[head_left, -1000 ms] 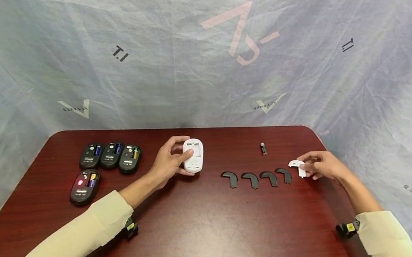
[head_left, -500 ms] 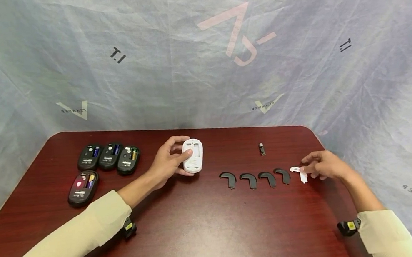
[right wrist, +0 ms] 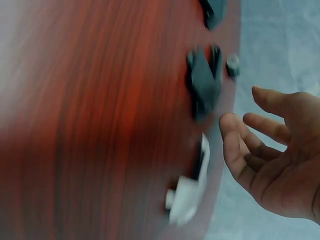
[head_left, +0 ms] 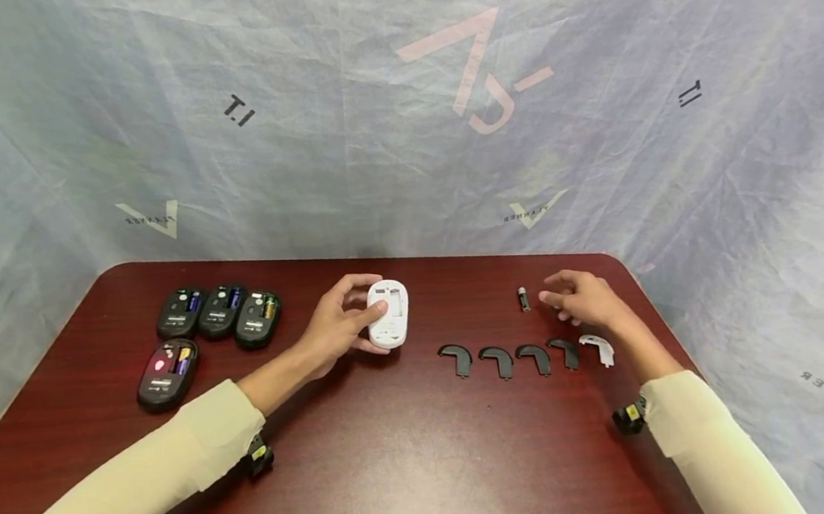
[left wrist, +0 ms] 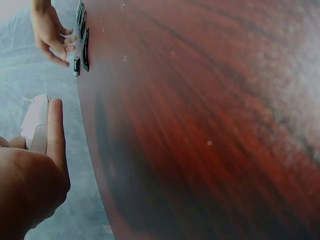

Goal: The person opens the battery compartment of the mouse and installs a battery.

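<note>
My left hand (head_left: 336,323) grips a white computer mouse (head_left: 394,330) with its underside toward me, thumb across it; the battery slot shows bare. In the left wrist view the mouse (left wrist: 36,117) is seen edge-on. My right hand (head_left: 584,299) holds nothing, its fingers loosely bent just right of a single battery (head_left: 524,299) on the table. Nearer me, the white battery cover (head_left: 600,349) lies at the right end of a row of several black battery covers (head_left: 497,362). The right wrist view shows the white cover (right wrist: 187,195) below that hand, blurred.
At the left of the dark red table (head_left: 403,459) lie several black mice, undersides up with batteries in them. One black mouse (head_left: 168,375) glows red and sits nearer than the others. A grey printed cloth (head_left: 338,131) hangs behind the table's far edge.
My right hand has set the white cover down at the row's end, let go of it, and moved up and left toward the battery. My left hand has stayed with the white mouse.
</note>
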`<move>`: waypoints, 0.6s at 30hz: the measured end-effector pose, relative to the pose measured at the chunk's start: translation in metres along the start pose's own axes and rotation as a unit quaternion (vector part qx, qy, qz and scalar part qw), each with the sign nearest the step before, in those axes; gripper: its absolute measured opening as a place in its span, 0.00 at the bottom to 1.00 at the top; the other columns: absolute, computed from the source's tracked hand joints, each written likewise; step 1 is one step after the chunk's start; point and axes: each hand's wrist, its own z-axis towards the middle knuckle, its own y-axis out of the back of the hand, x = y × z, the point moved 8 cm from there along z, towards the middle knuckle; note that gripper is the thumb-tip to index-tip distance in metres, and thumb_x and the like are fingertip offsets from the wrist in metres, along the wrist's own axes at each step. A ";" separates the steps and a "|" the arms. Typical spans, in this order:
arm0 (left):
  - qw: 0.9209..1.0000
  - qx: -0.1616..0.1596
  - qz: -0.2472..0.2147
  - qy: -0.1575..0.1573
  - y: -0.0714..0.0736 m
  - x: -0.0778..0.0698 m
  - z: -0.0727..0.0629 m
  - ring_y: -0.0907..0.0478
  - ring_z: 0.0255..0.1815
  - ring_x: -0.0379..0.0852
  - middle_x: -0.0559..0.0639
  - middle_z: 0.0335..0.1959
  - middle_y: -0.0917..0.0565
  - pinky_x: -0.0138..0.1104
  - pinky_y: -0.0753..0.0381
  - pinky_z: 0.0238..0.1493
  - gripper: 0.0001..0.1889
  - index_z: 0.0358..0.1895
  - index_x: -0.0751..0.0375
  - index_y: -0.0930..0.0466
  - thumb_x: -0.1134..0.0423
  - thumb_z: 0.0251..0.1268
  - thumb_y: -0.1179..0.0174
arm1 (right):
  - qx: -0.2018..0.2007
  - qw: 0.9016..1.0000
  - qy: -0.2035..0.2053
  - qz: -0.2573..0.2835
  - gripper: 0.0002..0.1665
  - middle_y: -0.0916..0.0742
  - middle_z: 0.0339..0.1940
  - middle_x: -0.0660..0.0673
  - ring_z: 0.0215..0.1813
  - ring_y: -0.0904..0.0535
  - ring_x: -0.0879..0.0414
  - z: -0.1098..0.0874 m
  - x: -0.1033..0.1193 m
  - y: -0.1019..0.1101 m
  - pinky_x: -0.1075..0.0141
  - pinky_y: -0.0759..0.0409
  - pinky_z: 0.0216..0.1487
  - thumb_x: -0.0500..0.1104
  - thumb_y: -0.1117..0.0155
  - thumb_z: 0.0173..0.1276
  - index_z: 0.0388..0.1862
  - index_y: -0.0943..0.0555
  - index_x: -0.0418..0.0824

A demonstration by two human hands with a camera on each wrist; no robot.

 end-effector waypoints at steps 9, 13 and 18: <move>1.000 0.001 0.000 -0.002 -0.001 -0.002 -0.001 0.11 0.45 0.49 0.65 0.62 0.22 0.59 0.02 0.38 0.29 0.82 0.64 0.31 0.73 0.84 0.36 | 0.015 1.000 0.013 -0.007 0.31 0.08 0.36 0.40 0.33 0.14 0.51 0.021 0.027 -0.029 0.62 0.11 0.34 0.51 0.31 0.87 0.77 0.20 0.33; 1.000 -0.001 -0.002 0.003 0.000 0.000 -0.001 0.11 0.45 0.49 0.64 0.62 0.23 0.59 0.02 0.38 0.28 0.81 0.64 0.31 0.73 0.84 0.36 | 0.012 1.000 0.015 -0.011 0.22 0.09 0.36 0.41 0.33 0.15 0.52 0.024 0.036 -0.036 0.63 0.11 0.34 0.44 0.33 0.87 0.71 0.16 0.34; 1.000 -0.005 -0.002 0.004 0.000 0.002 -0.002 0.11 0.45 0.50 0.64 0.62 0.23 0.59 0.02 0.38 0.27 0.80 0.62 0.29 0.73 0.84 0.36 | -0.013 0.999 0.031 0.010 0.20 0.06 0.43 0.37 0.36 0.13 0.51 0.024 0.051 -0.043 0.64 0.11 0.35 0.41 0.34 0.86 0.70 0.16 0.35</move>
